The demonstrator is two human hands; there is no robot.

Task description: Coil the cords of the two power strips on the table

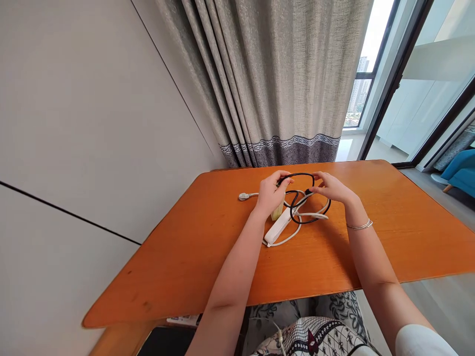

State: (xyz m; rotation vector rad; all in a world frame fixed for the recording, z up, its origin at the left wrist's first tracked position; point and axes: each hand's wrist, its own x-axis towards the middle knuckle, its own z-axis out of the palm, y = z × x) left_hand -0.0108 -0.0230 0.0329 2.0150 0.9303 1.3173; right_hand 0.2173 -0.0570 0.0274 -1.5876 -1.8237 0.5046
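A black cable (299, 174) arches between my two hands above the orange wooden table (193, 252). My left hand (270, 194) is closed round one end of that cable. My right hand (331, 187) pinches the other side of the arch with its fingertips. More of the black cable loops down onto the table and tangles with a white cable (314, 215). Under my hands lies a white power strip (279, 227). The white cable's plug (243, 197) rests on the table to the left of my left hand. A silver bracelet (359, 226) circles my right wrist.
A grey curtain (274, 84) hangs behind the table's far edge, and a plain wall runs along the left. A glass door with a dark frame (393, 84) stands at the right, with a blue chair (460, 170) beyond it. Patterned fabric covers my lap (315, 336).
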